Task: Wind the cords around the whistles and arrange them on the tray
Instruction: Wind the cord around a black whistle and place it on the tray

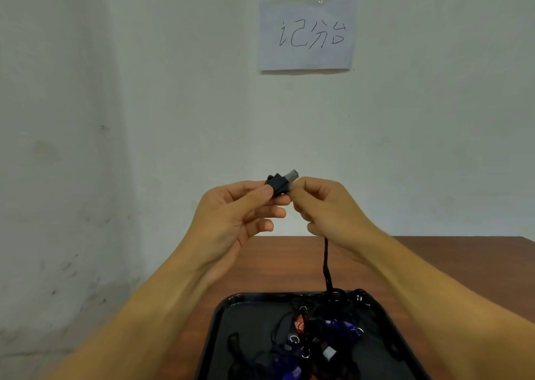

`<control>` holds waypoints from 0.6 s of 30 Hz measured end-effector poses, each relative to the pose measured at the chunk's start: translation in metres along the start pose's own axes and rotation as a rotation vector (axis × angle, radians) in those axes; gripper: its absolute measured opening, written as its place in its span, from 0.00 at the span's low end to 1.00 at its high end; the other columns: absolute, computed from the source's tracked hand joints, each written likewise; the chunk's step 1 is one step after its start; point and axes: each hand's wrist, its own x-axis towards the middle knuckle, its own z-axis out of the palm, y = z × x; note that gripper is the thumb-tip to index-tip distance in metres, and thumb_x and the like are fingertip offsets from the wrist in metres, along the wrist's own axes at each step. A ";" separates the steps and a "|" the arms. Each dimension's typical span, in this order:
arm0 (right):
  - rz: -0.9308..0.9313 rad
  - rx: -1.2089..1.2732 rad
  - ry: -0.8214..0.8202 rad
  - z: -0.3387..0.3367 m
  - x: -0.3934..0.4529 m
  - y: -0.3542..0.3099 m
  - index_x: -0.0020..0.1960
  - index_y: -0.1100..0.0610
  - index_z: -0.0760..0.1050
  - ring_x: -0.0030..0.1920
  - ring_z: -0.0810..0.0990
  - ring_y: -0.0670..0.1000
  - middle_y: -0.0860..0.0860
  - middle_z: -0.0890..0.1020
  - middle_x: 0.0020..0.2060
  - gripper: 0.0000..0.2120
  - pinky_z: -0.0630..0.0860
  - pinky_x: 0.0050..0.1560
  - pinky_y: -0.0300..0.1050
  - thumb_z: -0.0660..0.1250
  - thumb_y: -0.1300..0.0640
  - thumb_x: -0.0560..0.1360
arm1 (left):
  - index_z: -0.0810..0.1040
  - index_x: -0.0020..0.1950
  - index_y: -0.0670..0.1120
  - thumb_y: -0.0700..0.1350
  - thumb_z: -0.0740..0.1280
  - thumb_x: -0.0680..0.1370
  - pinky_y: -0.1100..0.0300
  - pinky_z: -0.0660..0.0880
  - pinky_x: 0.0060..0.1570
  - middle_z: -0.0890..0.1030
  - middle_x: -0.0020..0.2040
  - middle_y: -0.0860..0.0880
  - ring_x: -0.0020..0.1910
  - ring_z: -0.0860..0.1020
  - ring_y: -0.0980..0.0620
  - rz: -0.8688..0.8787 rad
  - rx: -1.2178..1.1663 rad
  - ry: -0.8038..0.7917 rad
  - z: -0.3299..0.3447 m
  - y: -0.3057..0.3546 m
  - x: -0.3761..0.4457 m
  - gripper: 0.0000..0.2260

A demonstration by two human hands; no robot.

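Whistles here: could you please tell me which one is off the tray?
The black whistle, pinched between the left hand and right hand; the red whistle and purple ones lie on the tray.

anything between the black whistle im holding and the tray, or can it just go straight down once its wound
Nothing solid blocks the drop from the black whistle to the tray. Its cord hangs into the tray, where other whistles and loose cords crowd the right and middle. The left part looks barer.
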 end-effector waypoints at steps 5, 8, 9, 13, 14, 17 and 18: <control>-0.202 -0.604 -0.066 -0.004 -0.015 0.015 0.48 0.48 0.82 0.41 0.79 0.40 0.42 0.82 0.40 0.09 0.72 0.44 0.33 0.63 0.52 0.81 | 0.83 0.53 0.38 0.37 0.68 0.79 0.62 0.77 0.30 0.86 0.43 0.39 0.36 0.82 0.49 0.028 0.257 0.155 -0.005 -0.022 0.009 0.06; -0.273 -0.882 -0.155 -0.009 -0.018 0.007 0.47 0.48 0.81 0.41 0.78 0.43 0.42 0.81 0.40 0.09 0.72 0.43 0.40 0.62 0.50 0.81 | 0.83 0.52 0.45 0.40 0.68 0.79 0.65 0.75 0.29 0.86 0.40 0.47 0.33 0.82 0.55 0.145 0.649 0.151 -0.008 -0.033 0.009 0.05; -0.284 -0.884 -0.156 -0.013 -0.017 0.002 0.47 0.47 0.80 0.41 0.78 0.42 0.41 0.81 0.39 0.09 0.71 0.42 0.39 0.62 0.50 0.81 | 0.83 0.52 0.48 0.42 0.68 0.79 0.64 0.76 0.31 0.85 0.40 0.51 0.34 0.82 0.55 0.195 0.764 0.117 -0.010 -0.037 0.007 0.05; -0.259 -0.740 -0.108 -0.033 -0.006 -0.013 0.45 0.49 0.82 0.39 0.77 0.38 0.41 0.83 0.39 0.08 0.66 0.40 0.30 0.67 0.49 0.79 | 0.82 0.54 0.55 0.43 0.67 0.80 0.57 0.79 0.41 0.83 0.41 0.57 0.36 0.80 0.56 0.301 0.943 -0.052 -0.011 -0.042 -0.004 0.08; -0.250 -0.692 -0.110 -0.035 -0.004 -0.015 0.44 0.50 0.83 0.39 0.78 0.37 0.41 0.83 0.38 0.07 0.67 0.40 0.28 0.68 0.50 0.78 | 0.81 0.54 0.55 0.43 0.67 0.80 0.55 0.80 0.41 0.83 0.41 0.56 0.35 0.80 0.56 0.310 0.932 -0.087 -0.009 -0.041 -0.007 0.08; -0.216 -0.489 -0.125 -0.036 -0.002 -0.012 0.43 0.52 0.84 0.34 0.77 0.39 0.41 0.83 0.34 0.07 0.70 0.39 0.29 0.71 0.51 0.77 | 0.81 0.55 0.51 0.40 0.67 0.80 0.61 0.79 0.41 0.84 0.42 0.54 0.34 0.81 0.54 0.322 0.803 -0.153 -0.005 -0.037 -0.011 0.08; -0.189 -0.404 -0.129 -0.035 -0.002 -0.008 0.42 0.53 0.84 0.33 0.77 0.42 0.43 0.83 0.33 0.08 0.71 0.38 0.32 0.71 0.51 0.77 | 0.81 0.55 0.50 0.39 0.67 0.80 0.61 0.79 0.42 0.84 0.43 0.53 0.34 0.82 0.52 0.329 0.753 -0.157 -0.007 -0.038 -0.011 0.08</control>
